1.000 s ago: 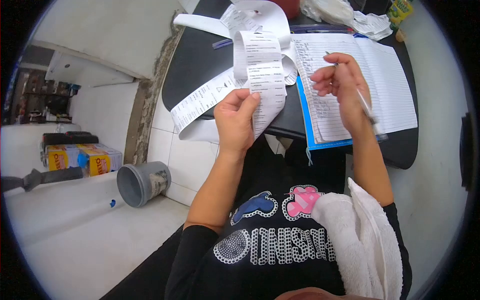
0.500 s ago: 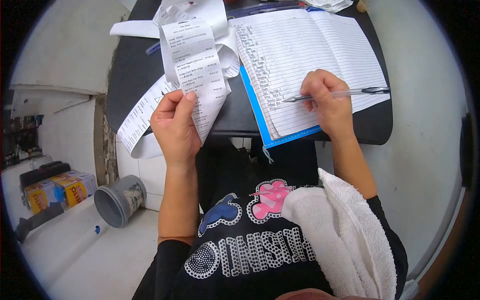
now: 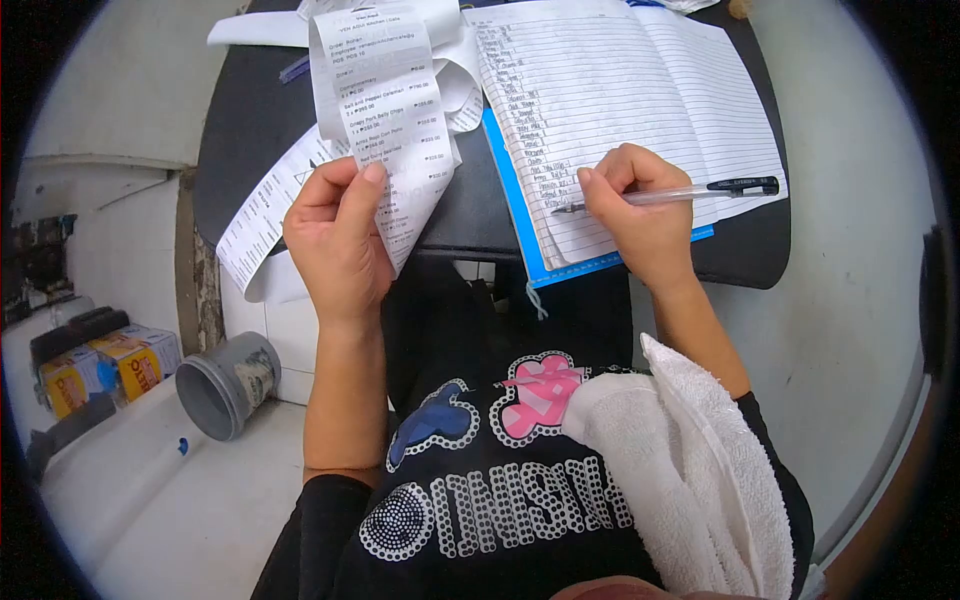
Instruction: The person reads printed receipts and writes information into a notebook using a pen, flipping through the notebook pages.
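Between the thumb and fingers of my left hand (image 3: 340,235) is a long printed receipt (image 3: 392,95), which curls and loops over the dark table. My right hand (image 3: 645,215) grips a clear pen with a black cap end (image 3: 665,195). The pen's tip is at the lower left of the written page of an open lined notebook (image 3: 600,95), beside a column of handwriting. Under the notebook a blue cover (image 3: 515,200) shows along its left and bottom edges.
The black table (image 3: 245,110) has a rounded front edge. A blue-purple pen (image 3: 295,70) lies behind the receipt. On the floor at the left are a grey bucket (image 3: 230,385) and yellow-white boxes (image 3: 138,362). A white towel (image 3: 690,470) hangs over my shirt.
My right hand has come down from above the notebook, and the pen has turned so its tip is at the page. The view has shifted, with the receipt still in my left hand.
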### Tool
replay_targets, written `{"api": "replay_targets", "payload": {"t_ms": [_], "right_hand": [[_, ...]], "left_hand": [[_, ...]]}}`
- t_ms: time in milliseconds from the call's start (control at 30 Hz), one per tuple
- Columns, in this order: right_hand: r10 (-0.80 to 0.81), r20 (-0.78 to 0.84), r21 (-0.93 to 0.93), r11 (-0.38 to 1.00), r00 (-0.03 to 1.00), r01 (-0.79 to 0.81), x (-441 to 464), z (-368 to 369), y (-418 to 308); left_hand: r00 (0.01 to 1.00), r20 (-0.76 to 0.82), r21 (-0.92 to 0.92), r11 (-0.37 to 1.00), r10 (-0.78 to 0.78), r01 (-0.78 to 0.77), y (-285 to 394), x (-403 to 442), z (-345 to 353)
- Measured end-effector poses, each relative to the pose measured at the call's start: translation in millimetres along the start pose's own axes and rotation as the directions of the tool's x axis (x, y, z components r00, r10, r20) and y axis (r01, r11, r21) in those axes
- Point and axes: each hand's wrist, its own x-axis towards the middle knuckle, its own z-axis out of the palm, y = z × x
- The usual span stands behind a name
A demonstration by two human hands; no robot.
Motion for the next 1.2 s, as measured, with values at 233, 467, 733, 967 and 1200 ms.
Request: {"api": "replay_targets", "payload": {"t_ms": [233,467,733,967,1200], "right_hand": [[-0.016,-0.01,-0.079,0.997,1.0,0.015,0.3,5.0,-0.7],[-0.013,0.014,-0.136,0.991,1.0,0.015,-1.2,5.9,-3.5],[-0.04,0.018,-0.123,0.992,0.999,0.042,-1.3,5.6,0.4],[-0.037,0.003,-0.12,0.992,0.999,0.037,-1.0,4.7,-0.5],[-0.065,-0.038,-0.092,0.994,0.997,0.062,-1.0,7.4,3.3]], "left_hand": [[1.0,-0.003,-0.001,1.0,-0.008,0.008,0.2,1.8,-1.0],[1.0,0.008,-0.017,1.0,-0.003,0.003,0.1,1.2,-3.4],[0.999,0.044,0.007,1.0,0.009,-0.01,-3.4,1.9,-9.4],[1.0,0.008,-0.02,1.0,0.002,-0.002,0.3,0.3,-3.3],[1.0,0.009,-0.031,0.999,-0.012,0.012,0.9,-0.2,-2.3]]}}
